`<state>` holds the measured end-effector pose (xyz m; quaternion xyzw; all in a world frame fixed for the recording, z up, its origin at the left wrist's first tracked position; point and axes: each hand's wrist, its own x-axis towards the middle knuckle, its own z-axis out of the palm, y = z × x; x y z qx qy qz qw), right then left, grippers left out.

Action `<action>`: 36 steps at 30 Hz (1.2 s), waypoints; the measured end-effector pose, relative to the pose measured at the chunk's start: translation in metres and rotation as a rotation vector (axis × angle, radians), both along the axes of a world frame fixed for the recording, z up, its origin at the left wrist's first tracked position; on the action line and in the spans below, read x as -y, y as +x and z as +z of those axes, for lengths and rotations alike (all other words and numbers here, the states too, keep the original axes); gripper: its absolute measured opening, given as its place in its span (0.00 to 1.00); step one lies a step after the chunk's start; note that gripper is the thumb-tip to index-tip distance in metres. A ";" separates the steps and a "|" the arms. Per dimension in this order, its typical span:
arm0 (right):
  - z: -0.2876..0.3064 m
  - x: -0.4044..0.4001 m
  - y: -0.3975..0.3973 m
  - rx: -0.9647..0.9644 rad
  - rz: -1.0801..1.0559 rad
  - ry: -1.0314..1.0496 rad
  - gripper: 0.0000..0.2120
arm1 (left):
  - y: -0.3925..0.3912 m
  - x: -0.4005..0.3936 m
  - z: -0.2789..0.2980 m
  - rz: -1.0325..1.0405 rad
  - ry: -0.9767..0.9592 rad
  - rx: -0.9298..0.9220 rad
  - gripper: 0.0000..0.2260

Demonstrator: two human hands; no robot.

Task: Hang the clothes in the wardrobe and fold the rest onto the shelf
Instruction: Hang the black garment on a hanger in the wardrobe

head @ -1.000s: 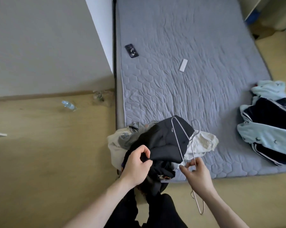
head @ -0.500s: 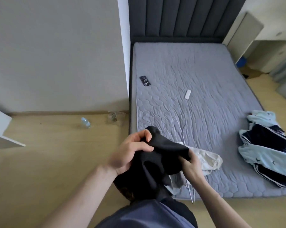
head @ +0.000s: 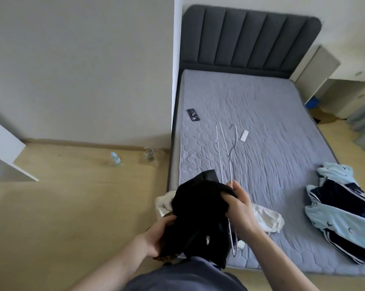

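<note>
Looking down from the head camera, a black garment (head: 198,208) is bunched in both hands at the near left corner of a bed (head: 272,114), hanging partly over the mattress edge and partly over the wooden floor (head: 61,206). The left hand (head: 158,236) grips the garment's lower folds from the left, fingers curled into the cloth. The right hand (head: 239,208) clutches the garment's upper right edge and, together with it, a thin white wire hanger (head: 227,156) whose frame rises from the fist toward the far side, hook end up over the mattress, while its lower end dips below the hand beside the black cloth. Under and just right of the hands lies a crumpled cream garment (head: 267,219) on the mattress, with more of it showing at the left of the black cloth. On the right edge of the bed, well apart from the hands, sits a heap of light blue and navy clothes (head: 341,213). Farther up the grey quilted mattress lie a dark phone (head: 193,115) near the left side and a small white rectangular object (head: 244,136) near the hanger's hook. A dark padded headboard (head: 248,38) stands at the far end. On the floor by the left wall stands a clear plastic bottle (head: 115,159).
</note>
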<state>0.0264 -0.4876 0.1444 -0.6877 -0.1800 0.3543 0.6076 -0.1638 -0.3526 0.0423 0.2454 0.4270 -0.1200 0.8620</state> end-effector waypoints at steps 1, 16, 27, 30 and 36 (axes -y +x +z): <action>0.001 0.002 0.000 -0.002 0.002 0.007 0.15 | -0.001 -0.001 -0.002 -0.012 -0.004 0.015 0.26; 0.013 0.042 0.030 0.103 0.012 -0.255 0.16 | 0.034 -0.047 0.132 -0.177 1.356 0.249 0.19; 0.031 -0.026 0.017 -0.154 0.442 -0.532 0.28 | 0.026 0.017 0.162 -0.984 1.854 0.421 0.08; 0.017 -0.030 0.008 -0.116 0.532 -0.576 0.14 | 0.014 0.021 0.154 -1.027 1.814 0.393 0.10; -0.002 -0.036 -0.008 -0.192 0.503 -0.450 0.17 | -0.008 0.027 0.134 -0.922 1.596 0.326 0.08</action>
